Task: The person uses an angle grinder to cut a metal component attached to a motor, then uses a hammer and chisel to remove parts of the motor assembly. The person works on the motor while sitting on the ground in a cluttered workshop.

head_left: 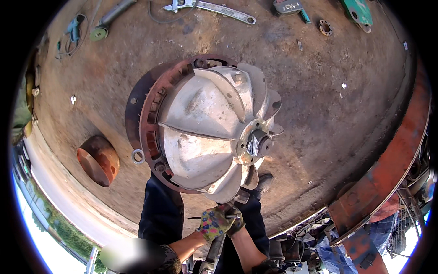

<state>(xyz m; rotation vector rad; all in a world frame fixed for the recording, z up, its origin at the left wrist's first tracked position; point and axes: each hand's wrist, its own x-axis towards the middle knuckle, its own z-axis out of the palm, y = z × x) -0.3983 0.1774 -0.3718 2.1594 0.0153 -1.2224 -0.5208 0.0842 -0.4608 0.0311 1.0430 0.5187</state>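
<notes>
A large pale metal rotor housing with curved fins and a central hub stands before me, a rust-red slotted ring around its left side. Below it, close to my legs, both gloved hands come together. My left hand, in a flowered glove, is closed, and a thin dark rod sticks out on its left. My right hand, in a darker glove, is closed against it; what lies within its fingers is hidden. Just above the hands, by the lowest fin, shows a metal block.
A rusty pipe section lies at left. Along the far side are an angle grinder, a blue power tool, an adjustable wrench, a small round flange and a green part. A red steel beam curves along the right.
</notes>
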